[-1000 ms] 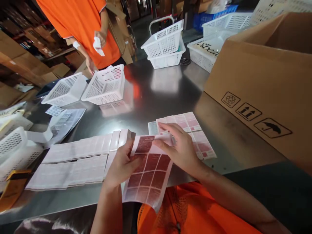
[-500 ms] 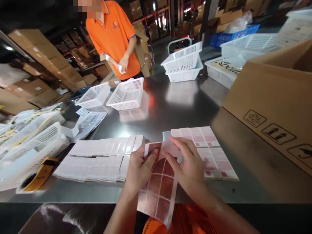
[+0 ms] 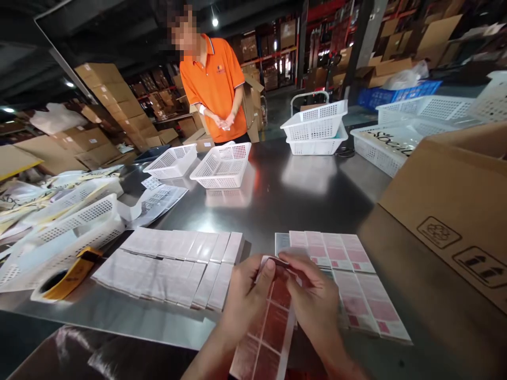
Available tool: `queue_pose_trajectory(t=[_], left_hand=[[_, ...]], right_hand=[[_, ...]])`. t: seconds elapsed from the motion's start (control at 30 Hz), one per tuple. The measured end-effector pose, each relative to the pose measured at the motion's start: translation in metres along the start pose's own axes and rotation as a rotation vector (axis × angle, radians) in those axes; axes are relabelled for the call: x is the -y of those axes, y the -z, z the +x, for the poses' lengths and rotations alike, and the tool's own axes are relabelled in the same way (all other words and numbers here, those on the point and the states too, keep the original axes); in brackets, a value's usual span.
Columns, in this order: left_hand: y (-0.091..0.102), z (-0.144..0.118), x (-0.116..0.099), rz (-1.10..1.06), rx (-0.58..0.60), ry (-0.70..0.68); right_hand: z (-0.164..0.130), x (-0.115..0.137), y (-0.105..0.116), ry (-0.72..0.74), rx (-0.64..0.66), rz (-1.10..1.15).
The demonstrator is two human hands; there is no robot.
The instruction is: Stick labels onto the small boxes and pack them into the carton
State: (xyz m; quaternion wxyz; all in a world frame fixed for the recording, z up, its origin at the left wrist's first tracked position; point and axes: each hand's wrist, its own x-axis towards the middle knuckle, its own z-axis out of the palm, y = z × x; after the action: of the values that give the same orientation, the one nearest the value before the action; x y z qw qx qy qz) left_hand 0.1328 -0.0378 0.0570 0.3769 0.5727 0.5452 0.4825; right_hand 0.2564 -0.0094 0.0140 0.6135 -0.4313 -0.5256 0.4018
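Note:
A sheet of reddish-brown rectangular stickers, split into a grid by pale lines, hangs down in front of me at the table's near edge. My left hand pinches its upper left part between thumb and fingers. At the top right corner, my right hand has its fingers closed on the sheet, whose top edge is bent. Left of my hands lie two overlapping rows of flat white packs. On the right are two rows of white packs with pink print, partly behind my right hand.
Yellow tape dispenser and a white basket at left, printed papers beside them. White baskets and stacked baskets stand farther back. A large carton fills the right. A co-worker in orange stands across the table.
The view has tilted up and shifted left. My right hand has closed from a looser, spread pose onto the sheet's top edge, which is now bent. My left hand keeps its pinch.

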Motion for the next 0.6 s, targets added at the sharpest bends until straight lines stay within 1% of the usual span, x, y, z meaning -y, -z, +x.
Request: queue_pose_trajectory(t=[0.1, 0.17, 0.27, 0.37, 0.5, 0.6], left_hand=[[-0.006, 0.001, 0.007, 0.005, -0.048, -0.013], [-0.008, 0.003, 0.009, 0.006, -0.053, -0.023], [-0.008, 0.005, 0.010, -0.022, -0.046, -0.025], [-0.005, 0.007, 0.009, -0.067, -0.049, -0.030], [0.000, 0.006, 0.009, -0.084, -0.048, -0.018], [0.003, 0.003, 0.012, -0.092, -0.044, 0.002]], right_hand=[[0.001, -0.002, -0.001, -0.056, -0.051, 0.056], [0.000, -0.004, -0.003, -0.112, -0.081, 0.084], [-0.002, -0.007, -0.006, -0.132, -0.117, 0.086], [-0.001, -0.005, -0.010, -0.132, -0.104, 0.112], [0.006, 0.005, -0.015, -0.204, -0.079, 0.169], [0.010, 0.010, -0.017, -0.243, -0.082, 0.204]])
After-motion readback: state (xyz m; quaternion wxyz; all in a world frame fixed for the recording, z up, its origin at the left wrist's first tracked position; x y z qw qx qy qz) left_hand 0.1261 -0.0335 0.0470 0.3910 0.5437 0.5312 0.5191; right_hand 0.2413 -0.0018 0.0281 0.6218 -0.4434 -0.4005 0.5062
